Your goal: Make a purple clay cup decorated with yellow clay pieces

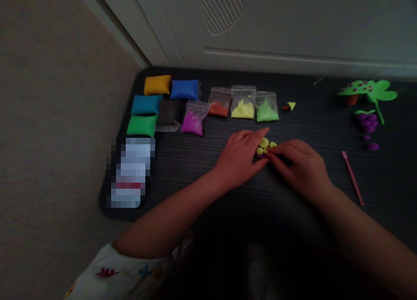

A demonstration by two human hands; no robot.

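A small modelling-clay piece with several yellow blobs (264,142) on a purple base (260,155) lies on the dark table, partly hidden by my fingers. My left hand (239,158) steadies it from the left, index finger stretched along its far side and thumb along its near side. From the right, my right hand (301,167) pinches at the yellow clay with thumb and index fingertip. The exact bit between those fingertips is mostly covered. Beyond the hands lie opened bags of yellow clay (243,109), light green clay (267,111) and red clay (219,108).
Several clay packs, such as a blue pack (184,89), and a magenta clay bag (193,122) sit at the left. A phone (132,171) lies near the left edge. Rightward are a pink tool (352,178), purple clay grapes (368,121) and a green clay shape (381,91). A door (293,26) stands behind.
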